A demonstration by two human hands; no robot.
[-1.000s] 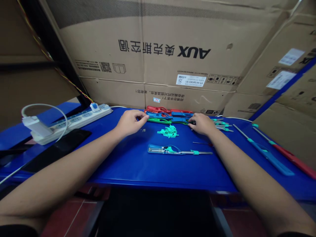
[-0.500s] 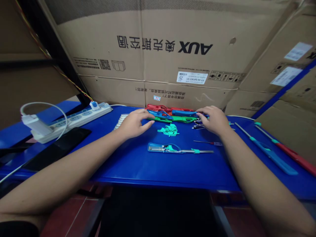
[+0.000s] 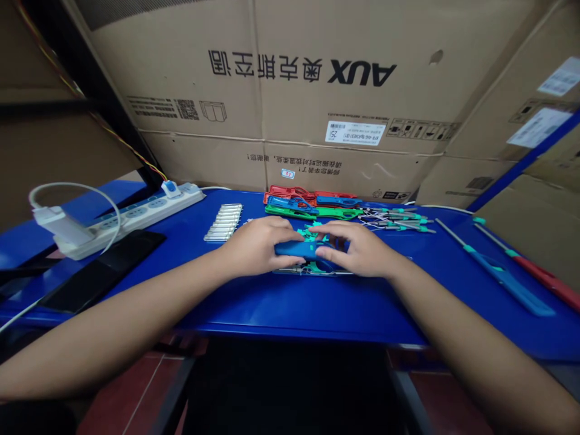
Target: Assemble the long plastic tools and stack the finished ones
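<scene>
Between my two hands is a blue plastic handle shell (image 3: 296,249), held level above the worktop. My left hand (image 3: 258,246) grips its left end, thumb below and fingers on top. At the other end, my right hand (image 3: 362,249) pinches it with thumb and fingers. Directly beneath lies a lighter half with metal rod and inner parts (image 3: 312,271), mostly covered by the shell and my hands. Small turquoise plastic pieces (image 3: 312,228) form a pile just behind the shell, partly hidden by my right fingers.
Red, blue and green shells (image 3: 290,205) lie at the back beside wired metal rods (image 3: 399,220). White cylinders (image 3: 224,222) are lined up at left, near a power strip (image 3: 136,212) and black flat object (image 3: 104,269). Blue (image 3: 502,278) and red (image 3: 544,275) long-necked lighters lie at right.
Both hands have come from the back row toward me and inward, bringing a blue shell over the lighter half. The screwdriver is now hidden behind my right hand and arm.
</scene>
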